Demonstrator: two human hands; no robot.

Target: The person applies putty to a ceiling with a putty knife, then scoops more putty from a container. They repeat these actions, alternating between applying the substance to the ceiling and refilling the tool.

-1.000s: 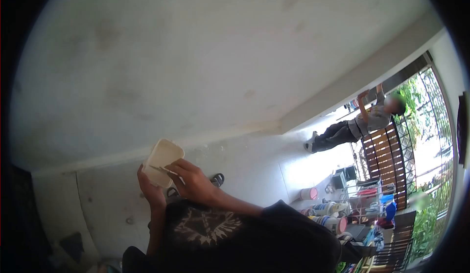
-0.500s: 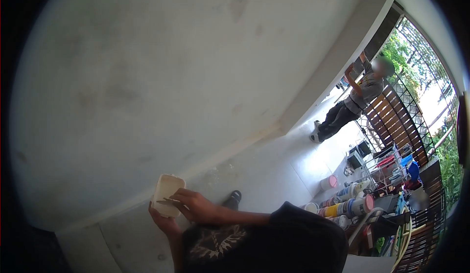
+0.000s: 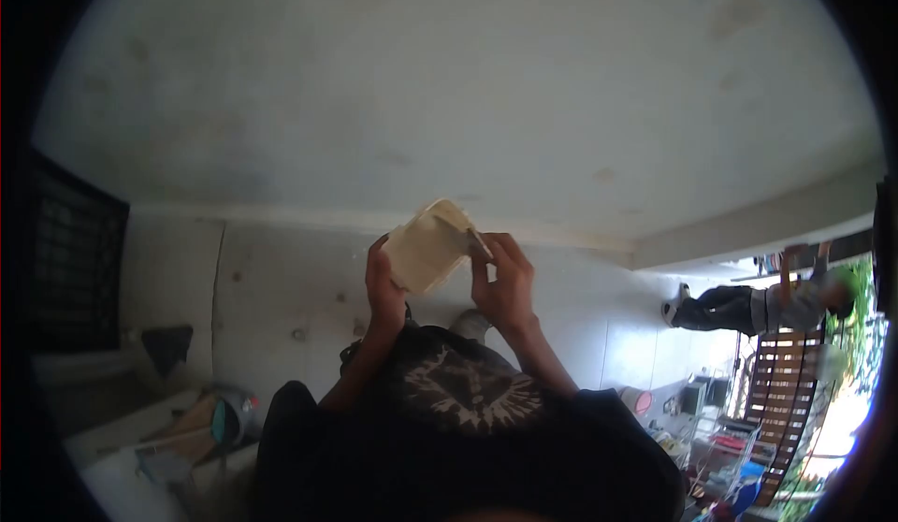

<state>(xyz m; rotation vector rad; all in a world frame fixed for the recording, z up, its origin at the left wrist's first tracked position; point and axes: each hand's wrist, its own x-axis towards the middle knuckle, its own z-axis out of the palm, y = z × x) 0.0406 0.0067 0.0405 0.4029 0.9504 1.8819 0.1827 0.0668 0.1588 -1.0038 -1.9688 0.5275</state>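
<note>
An off-white, shallow box-like container (image 3: pixel 418 258) is held up in front of my chest, tilted, its open inside facing me. My left hand (image 3: pixel 383 290) is closed around its left side, thumb at the near edge. At the right rim, my right hand (image 3: pixel 506 283) pinches a thin flat scraper (image 3: pixel 478 241), whose end reaches toward the inside of the container. Pale material shows near the container's far corner. Behind both hands stands a whitish wall (image 3: pixel 449 101) with faint darker patches.
Another person (image 3: pixel 748 305) stands far right, arms raised by the wall's end. A pink-lidded bucket (image 3: pixel 637 400) and a clothes rack (image 3: pixel 720 442) are at the lower right. A dark barred gate (image 3: pixel 79 260) is at left, with a bucket (image 3: pixel 231 419) below it.
The view has swung left and levelled. The container is now tilted, and my right hand has moved from over its inside to its right rim, still holding the scraper.
</note>
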